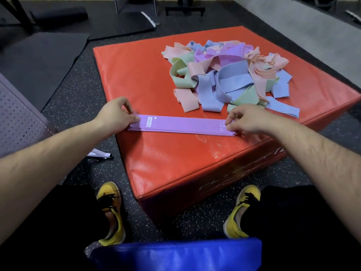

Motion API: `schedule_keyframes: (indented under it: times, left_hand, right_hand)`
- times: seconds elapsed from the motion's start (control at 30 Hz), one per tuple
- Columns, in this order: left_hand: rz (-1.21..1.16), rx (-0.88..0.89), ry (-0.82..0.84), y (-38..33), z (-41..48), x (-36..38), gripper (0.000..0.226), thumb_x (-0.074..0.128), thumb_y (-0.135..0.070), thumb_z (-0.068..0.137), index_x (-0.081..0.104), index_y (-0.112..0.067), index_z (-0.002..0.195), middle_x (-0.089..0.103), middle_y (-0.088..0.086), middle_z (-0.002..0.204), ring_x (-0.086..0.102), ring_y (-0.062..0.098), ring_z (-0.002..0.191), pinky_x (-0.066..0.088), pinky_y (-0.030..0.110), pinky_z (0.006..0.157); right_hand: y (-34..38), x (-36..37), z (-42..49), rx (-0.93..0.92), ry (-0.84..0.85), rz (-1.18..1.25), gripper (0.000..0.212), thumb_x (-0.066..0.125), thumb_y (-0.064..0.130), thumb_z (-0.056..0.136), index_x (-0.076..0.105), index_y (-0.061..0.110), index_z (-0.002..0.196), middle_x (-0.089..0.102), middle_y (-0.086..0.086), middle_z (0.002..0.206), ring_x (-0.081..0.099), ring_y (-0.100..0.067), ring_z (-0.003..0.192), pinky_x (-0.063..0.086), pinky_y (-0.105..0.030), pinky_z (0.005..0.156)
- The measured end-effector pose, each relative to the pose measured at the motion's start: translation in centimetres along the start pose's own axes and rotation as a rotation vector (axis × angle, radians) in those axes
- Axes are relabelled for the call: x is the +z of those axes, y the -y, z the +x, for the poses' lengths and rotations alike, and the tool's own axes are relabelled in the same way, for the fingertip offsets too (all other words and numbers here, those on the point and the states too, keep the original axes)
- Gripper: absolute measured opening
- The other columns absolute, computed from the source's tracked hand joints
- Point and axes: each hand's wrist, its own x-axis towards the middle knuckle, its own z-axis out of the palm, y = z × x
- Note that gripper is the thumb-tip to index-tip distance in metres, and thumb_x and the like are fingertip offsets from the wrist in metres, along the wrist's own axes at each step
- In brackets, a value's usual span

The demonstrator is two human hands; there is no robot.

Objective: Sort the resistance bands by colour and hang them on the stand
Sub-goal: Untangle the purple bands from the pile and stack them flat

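- Box [136, 65]: red padded vinyl block standing cornerwise on the floor; scuffed near its front edge, with pale lettering on the side face too faint to read
- Purple stack [183, 125]: several flat purple bands laid one on another across the near part of the box top; the top band reads "10 LB" at its right end and carries a small white label at its left
- Left hand [117, 112]: thumb and fingertips pinch the left end of the purple stack
- Right hand [248, 118]: fingers curled, pinching the right end of the same stack
- Pile [230, 75]: loose tangle of pink, blue, green and purple bands on the far right part of the box top, just beyond the stack
- Floor [78, 90]: black rubber flecked with white
- Mats [39, 59]: dark, spread at far left
- Panel [17, 118]: grey perforated sheet at the left edge
- Frames [185, 9]: dark equipment bases along the top
- Shoes [112, 210]: yellow and black, either side of the box's near corner
- Pad [175, 255]: blue, at the bottom edge
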Motion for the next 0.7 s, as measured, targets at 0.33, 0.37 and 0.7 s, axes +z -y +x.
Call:
schedule_keyframes:
  times: [0.33, 0.37, 0.7]
  left_hand:
    - [0.317, 0.106, 0.050, -1.5, -0.5, -0.4, 0.013, 0.074, -0.024, 0.086, 0.067, -0.012, 0.085, 0.063, 0.000, 0.076, 0.055, 0.018, 0.072, 0.037, 0.027, 0.054]
    - [0.334, 0.117, 0.046, -2.0, -0.4, -0.5, 0.012, 0.072, -0.022, 0.086, 0.068, -0.012, 0.084, 0.064, 0.002, 0.076, 0.056, 0.020, 0.071, 0.037, 0.028, 0.054]
    - [0.159, 0.320, 0.008, -10.7, 3.3, 3.0, 0.013, 0.070, -0.018, 0.086, 0.065, -0.010, 0.078, 0.057, -0.001, 0.063, 0.051, 0.019, 0.058, 0.033, 0.026, 0.049]
  right_hand:
    - [0.0, 0.0, -0.1, -0.087, -0.045, -0.164, 0.007, 0.078, 0.019, 0.078, 0.074, 0.023, 0.082, 0.058, 0.008, 0.073, 0.051, -0.005, 0.065, 0.036, -0.020, 0.056]
    - [0.2, -0.1, 0.0, -0.102, -0.058, -0.167, 0.006, 0.078, 0.021, 0.079, 0.073, 0.024, 0.081, 0.060, 0.007, 0.073, 0.052, -0.007, 0.067, 0.037, -0.021, 0.058]
    - [4.1, -3.1, 2.1, -0.155, -0.203, 0.005, 0.010, 0.065, 0.035, 0.091, 0.067, 0.026, 0.088, 0.057, 0.010, 0.067, 0.052, -0.001, 0.055, 0.032, -0.019, 0.050]
